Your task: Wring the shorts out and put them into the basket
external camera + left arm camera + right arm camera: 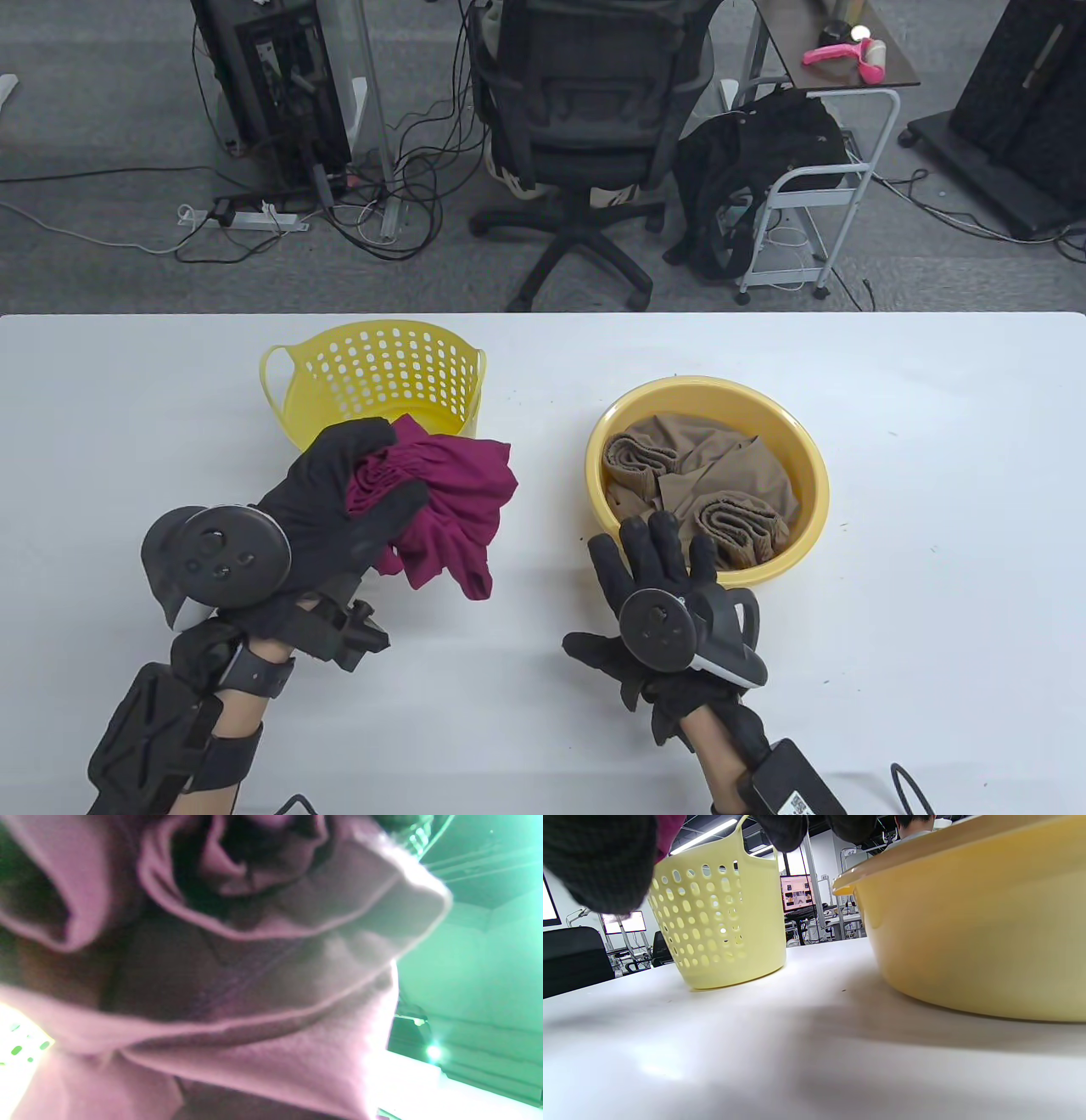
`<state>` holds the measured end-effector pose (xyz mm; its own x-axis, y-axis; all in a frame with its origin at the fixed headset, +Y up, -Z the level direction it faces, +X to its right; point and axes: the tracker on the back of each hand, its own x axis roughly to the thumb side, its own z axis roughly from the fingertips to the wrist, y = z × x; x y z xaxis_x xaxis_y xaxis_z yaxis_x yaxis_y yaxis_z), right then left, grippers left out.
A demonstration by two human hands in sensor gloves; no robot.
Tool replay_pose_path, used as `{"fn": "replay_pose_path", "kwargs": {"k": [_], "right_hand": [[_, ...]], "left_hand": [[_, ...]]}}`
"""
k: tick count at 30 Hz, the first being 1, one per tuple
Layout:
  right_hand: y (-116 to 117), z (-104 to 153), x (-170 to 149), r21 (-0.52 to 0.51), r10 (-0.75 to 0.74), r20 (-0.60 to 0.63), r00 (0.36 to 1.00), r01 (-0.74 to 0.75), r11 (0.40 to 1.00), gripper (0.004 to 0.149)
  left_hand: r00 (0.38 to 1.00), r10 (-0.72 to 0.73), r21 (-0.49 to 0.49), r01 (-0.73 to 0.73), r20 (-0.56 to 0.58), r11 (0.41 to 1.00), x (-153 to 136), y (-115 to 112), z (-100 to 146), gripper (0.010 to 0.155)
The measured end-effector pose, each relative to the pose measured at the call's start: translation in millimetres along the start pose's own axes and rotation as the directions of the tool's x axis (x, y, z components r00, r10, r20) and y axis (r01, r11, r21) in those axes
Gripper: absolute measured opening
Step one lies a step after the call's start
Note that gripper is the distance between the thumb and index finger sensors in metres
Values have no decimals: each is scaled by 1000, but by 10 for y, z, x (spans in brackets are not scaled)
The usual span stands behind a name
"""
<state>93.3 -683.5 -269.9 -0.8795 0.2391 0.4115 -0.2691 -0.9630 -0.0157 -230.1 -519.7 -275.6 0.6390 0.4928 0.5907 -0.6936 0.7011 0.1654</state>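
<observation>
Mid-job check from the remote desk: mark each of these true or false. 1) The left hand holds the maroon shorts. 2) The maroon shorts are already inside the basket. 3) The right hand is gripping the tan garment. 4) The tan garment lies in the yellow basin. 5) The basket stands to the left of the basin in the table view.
1) True: the left hand grips the maroon shorts.
2) False: they hang above the table in front of the basket.
3) False: the right hand is flat and open at the yellow basin rim, holding nothing.
4) True: the tan garment lies there.
5) True.
</observation>
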Motion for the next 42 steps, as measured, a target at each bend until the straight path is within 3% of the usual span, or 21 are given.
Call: {"fn": "replay_pose_path", "kwargs": {"k": [11,16,22,32,42], "right_hand": [[-13,22,-12,-15,-16,3,1000,16,1000,101],[-21,26,-17,-14,4,2,1000,-4,1000,101],[-26,27,-19,-17,4,2,1000,-4,1000,100],[-34,34,-27,-18,-4,2,1000,4,1000,100],[-38,42,-37,-20,-16,8,1000,16,1000,100]], "left_hand": [[989,-141,35,143,-38,989,-8,251,-303,64],[971,-223,25,226,-81,974,-113,259,-415,65],[948,-287,-24,286,-138,958,-349,124,-530,66],[937,-276,-102,260,-216,960,-692,-226,-607,67],[913,-340,-199,298,-227,934,-870,-533,-648,68]]}}
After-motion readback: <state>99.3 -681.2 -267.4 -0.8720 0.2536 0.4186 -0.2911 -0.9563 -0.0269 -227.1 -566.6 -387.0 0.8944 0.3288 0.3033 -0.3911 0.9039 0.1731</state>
